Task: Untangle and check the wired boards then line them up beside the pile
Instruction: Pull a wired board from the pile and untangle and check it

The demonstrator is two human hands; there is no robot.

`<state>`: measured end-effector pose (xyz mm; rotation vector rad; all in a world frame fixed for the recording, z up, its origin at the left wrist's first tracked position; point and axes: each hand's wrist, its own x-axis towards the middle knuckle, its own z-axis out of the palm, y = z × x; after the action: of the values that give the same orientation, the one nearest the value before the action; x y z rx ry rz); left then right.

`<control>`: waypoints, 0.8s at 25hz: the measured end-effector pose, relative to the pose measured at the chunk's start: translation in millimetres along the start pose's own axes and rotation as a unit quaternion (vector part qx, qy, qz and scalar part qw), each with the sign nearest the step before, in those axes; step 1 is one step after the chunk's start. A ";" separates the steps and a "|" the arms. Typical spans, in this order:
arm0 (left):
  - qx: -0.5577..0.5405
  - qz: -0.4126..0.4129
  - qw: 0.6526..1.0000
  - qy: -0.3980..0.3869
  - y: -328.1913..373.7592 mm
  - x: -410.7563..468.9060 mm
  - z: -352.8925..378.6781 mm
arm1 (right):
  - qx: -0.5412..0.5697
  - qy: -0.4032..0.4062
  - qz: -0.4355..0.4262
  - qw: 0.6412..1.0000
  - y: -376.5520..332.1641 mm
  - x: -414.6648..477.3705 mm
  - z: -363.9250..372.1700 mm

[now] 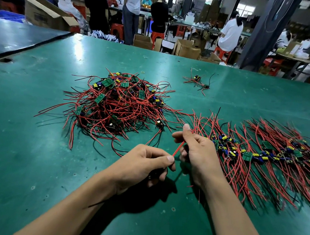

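Note:
A tangled pile [117, 103] of small green boards with red and black wires lies on the green table [22, 141], left of centre. To the right, a row of boards [265, 155] lies side by side with wires fanned toward me. Between them my left hand [143, 164] pinches the lower end of a red wire [178, 149] between thumb and forefinger. My right hand [198, 149] grips the same wire higher up. The board on this wire is hidden behind my hands.
A small separate cluster of two or three wired boards [199, 82] lies farther back on the table. A yellow rubber band [143, 71] sits behind the pile. Several people work at benches beyond the table's far edge, among cardboard boxes [187, 50].

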<state>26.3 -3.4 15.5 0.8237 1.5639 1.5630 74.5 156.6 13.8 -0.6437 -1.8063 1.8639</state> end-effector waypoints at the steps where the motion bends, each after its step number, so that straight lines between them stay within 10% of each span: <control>1: 0.000 0.003 1.000 -0.003 0.3 0.6 0.5 | 0.016 0.008 -0.002 1.000 -1.0 0.4 0.3; 14: 0.002 -0.028 0.999 -0.026 1.6 -2.1 0.3 | 0.346 -0.160 0.258 0.888 -13.5 2.4 -13.8; 20: -0.113 -0.046 0.985 0.125 3.3 2.9 3.1 | 0.236 -0.116 0.216 0.940 -4.2 3.8 -3.5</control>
<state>27.3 0.8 18.7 0.4366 1.5348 1.7887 73.8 161.9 17.9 -0.6963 -1.3212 2.6497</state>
